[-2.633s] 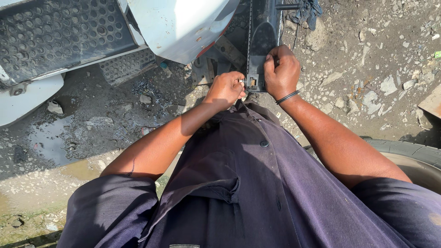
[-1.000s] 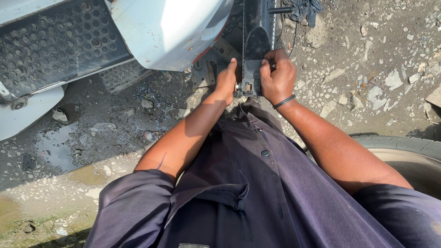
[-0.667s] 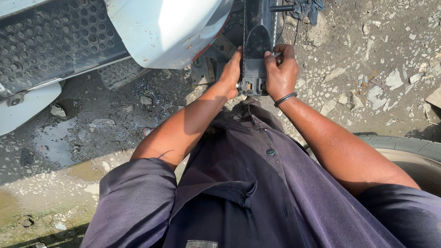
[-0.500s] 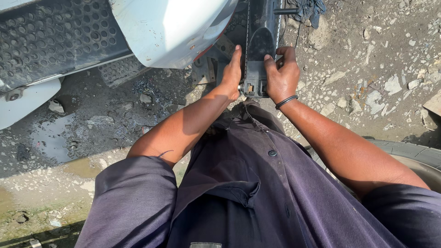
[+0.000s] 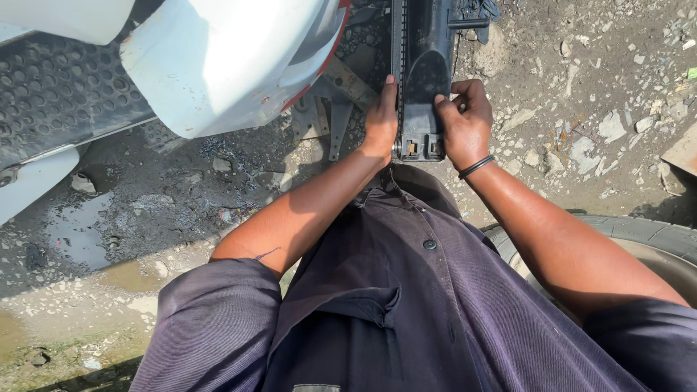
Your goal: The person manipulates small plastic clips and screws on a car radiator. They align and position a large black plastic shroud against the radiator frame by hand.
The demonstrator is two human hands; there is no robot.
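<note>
Both your hands are clamped on the near end of a long black plastic part [image 5: 425, 80], a narrow ribbed piece that looks like a radiator tank or similar vehicle moulding. Its long axis runs straight away from your body, so nearly all of it lies beyond your grip, toward the top of the view, with only the short end cap and its two small square sockets sitting between your wrists.

Your left hand [image 5: 381, 120] lies flat against the part's left edge, fingers stretched along the length and pressed together, thumb tucked under. Your right hand [image 5: 465, 123] is curled round the right edge, fingers [image 5: 468, 91] wrapped over the top face and thumb on the side, closed firmly on the plastic; a dark band [image 5: 475, 167] rings that wrist. Both are equally near, one on either flank, facing each other across the part's width.

Both forearms reach forward and converge, elbows bent and spread wide over your dark shirt [image 5: 406, 305].

To the left of your grip hangs a white vehicle body panel [image 5: 218, 65] with a perforated black step [image 5: 65, 87] beyond it. Behind your right elbow lies a tyre [image 5: 653, 243]. Below it all is wet, stony ground [image 5: 581, 87], with a puddle [image 5: 80, 232] far left.
</note>
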